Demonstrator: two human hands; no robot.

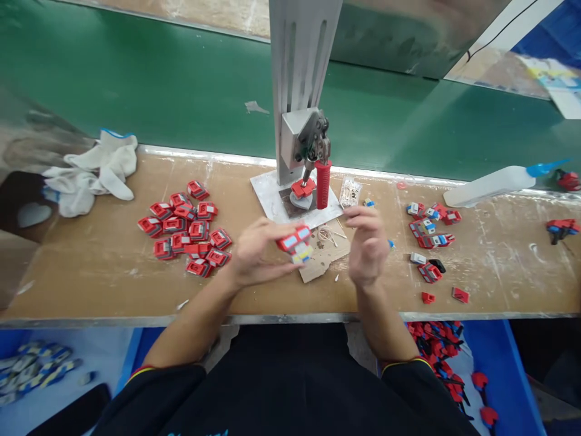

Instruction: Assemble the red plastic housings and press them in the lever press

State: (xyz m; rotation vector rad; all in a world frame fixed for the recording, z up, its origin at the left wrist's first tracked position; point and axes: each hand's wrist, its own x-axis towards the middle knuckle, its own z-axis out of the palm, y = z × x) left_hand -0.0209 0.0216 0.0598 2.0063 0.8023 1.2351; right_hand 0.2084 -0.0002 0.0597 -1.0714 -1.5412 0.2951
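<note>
My left hand [258, 253] grips a red toy vehicle part [295, 241] between thumb and fingers, over the middle of the bench. Pale blue panels and a yellow and white end show on the part, slightly blurred. To its right, apart from it, my right hand [368, 247] is raised with its fingers curled in. Motion blurs those fingers, and anything inside them is hidden. Just beyond both hands stands a toggle press with a red handle [322, 186]. Beneath its plunger sits a red piece [303, 188] on a round pale base.
Several red parts [185, 227] are heaped at left, near white gloves [102, 166]. Cotton swabs lie on torn cardboard [318, 266]. At right are red and white pieces [429, 227] and a white squeeze bottle [490, 186]. A blue bin [499, 363] sits below the bench edge.
</note>
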